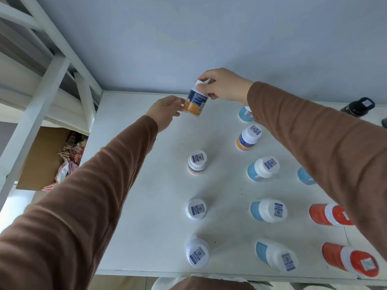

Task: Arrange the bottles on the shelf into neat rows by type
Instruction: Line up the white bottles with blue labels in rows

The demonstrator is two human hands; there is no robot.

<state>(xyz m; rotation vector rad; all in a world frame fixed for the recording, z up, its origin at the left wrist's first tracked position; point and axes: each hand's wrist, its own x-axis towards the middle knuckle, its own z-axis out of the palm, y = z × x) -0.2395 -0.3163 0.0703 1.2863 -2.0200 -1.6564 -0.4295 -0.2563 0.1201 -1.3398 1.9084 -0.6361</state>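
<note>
Orange bottle was held tilted above the shelf at its far edge, right hand gripping the cap, left hand pinching the base, with white-capped, blue and red bottles standing nearer, the right sleeve hiding some.

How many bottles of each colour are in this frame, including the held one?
Orange-and-navy bottles: 3
Light blue bottles: 5
Red bottles: 2
Dark bottle: 1
White-capped bottles, label hidden: 2
Total: 13
</note>
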